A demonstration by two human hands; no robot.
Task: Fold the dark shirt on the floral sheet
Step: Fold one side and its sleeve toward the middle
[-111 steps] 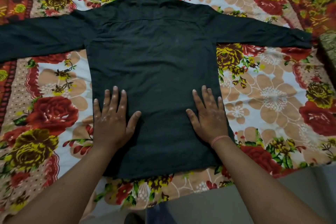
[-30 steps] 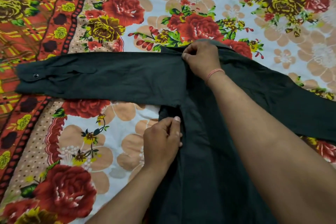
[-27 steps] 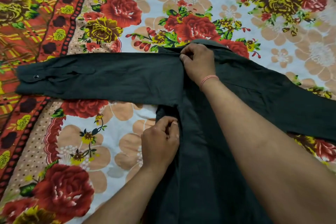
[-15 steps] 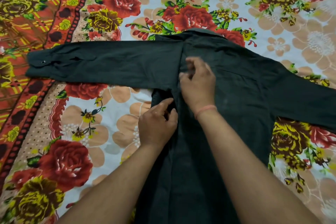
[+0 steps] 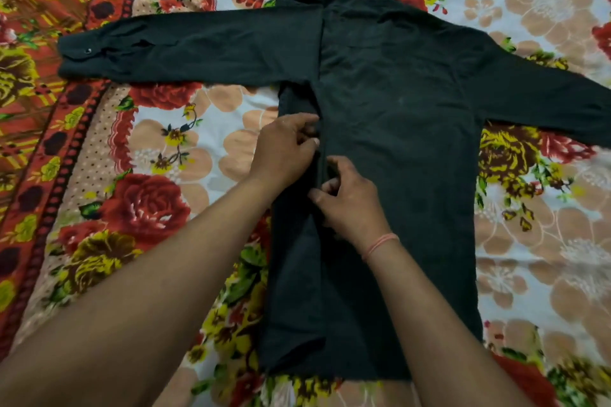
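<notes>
The dark shirt [image 5: 396,129] lies back-up on the floral sheet [image 5: 198,149], collar at the top. Its left side is folded inward along a vertical crease, and that sleeve [image 5: 185,46] stretches flat out to the left. The other sleeve [image 5: 545,99] runs off to the right. My left hand [image 5: 284,145] pinches the folded edge at mid-body. Just below it, my right hand [image 5: 350,198] pinches the same crease, with a pink thread on its wrist.
The sheet's red and orange patterned border [image 5: 43,116] runs down the left side. Open sheet with flower print lies on both sides of the shirt body and beyond the collar.
My right hand has slid down the fold from the collar to mid-body, below my left hand. The view has pulled back, showing the whole shirt down to its hem.
</notes>
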